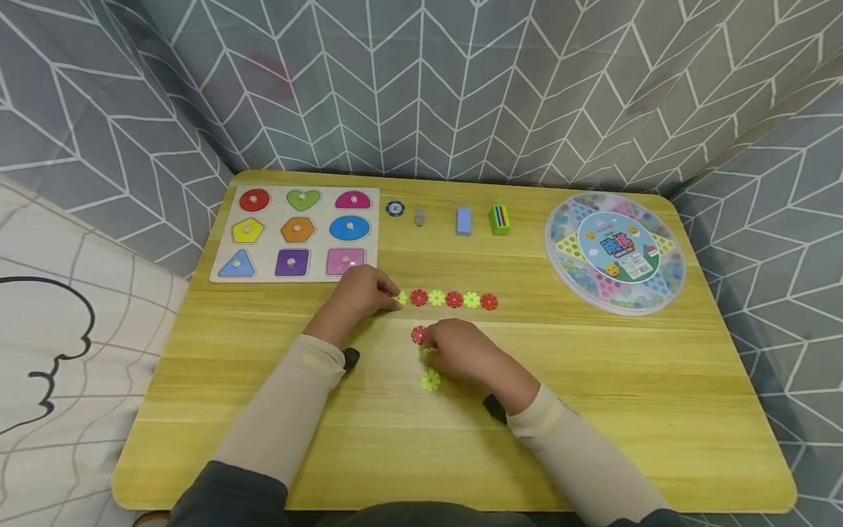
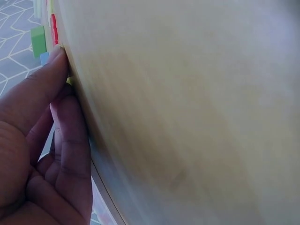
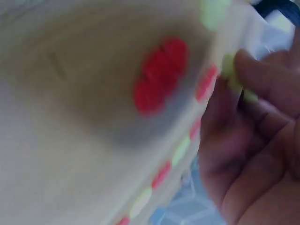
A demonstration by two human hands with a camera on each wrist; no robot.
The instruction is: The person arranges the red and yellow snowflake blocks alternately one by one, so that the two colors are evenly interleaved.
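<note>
A row of flower-shaped plastic discs, alternating yellow-green and red, lies across the table; one red disc (image 1: 454,298) is in its middle. My left hand (image 1: 361,296) pinches the yellow-green disc (image 1: 402,297) at the row's left end, mostly hidden by fingers in the left wrist view. Below the row, my right hand (image 1: 464,353) pinches another yellow-green disc (image 3: 228,70) between thumb and fingers. Beside that hand lie a red disc (image 1: 418,334) and a lower yellow-green disc (image 1: 430,380). A blurred red disc (image 3: 161,77) appears close up in the right wrist view.
A shape puzzle board (image 1: 263,252) lies at the back left. Behind the row are a round token (image 1: 395,208), a small grey piece (image 1: 419,217), a blue block (image 1: 464,221) and a green striped block (image 1: 500,219). A round game box (image 1: 615,252) lies at right.
</note>
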